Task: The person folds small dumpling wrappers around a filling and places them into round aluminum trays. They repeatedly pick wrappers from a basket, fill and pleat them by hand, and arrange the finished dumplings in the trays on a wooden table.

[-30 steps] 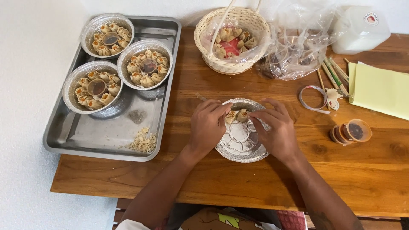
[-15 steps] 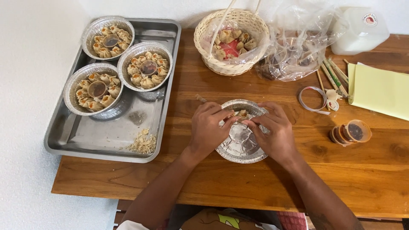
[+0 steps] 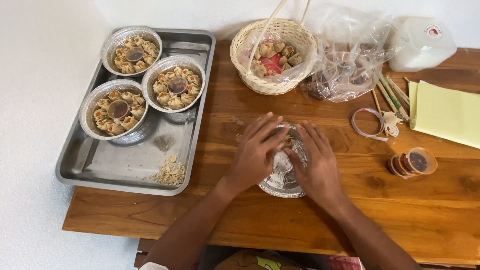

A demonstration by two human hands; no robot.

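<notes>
A round foil dish [image 3: 280,186] sits on the wooden table [image 3: 250,220] in front of me. My left hand [image 3: 256,152] lies over its left half, fingers reaching toward dumplings at the far rim. My right hand [image 3: 315,162] covers its right half, fingers spread on the foil. A few pale dumplings [image 3: 288,141] show between my fingertips at the dish's far edge. Whether either hand pinches a dumpling is hidden.
A metal tray [image 3: 125,167] at the left holds three foil dishes filled with dumplings [image 3: 173,90] and crumbs. A wicker basket [image 3: 272,55] of dumplings and a plastic bag [image 3: 350,55] stand behind. Small sauce cups [image 3: 412,162], wooden sticks [image 3: 392,95] and yellow paper [image 3: 445,112] lie right.
Both hands have closed in over the foil dish, and the fingers have moved toward its far rim, covering more of the dumplings.
</notes>
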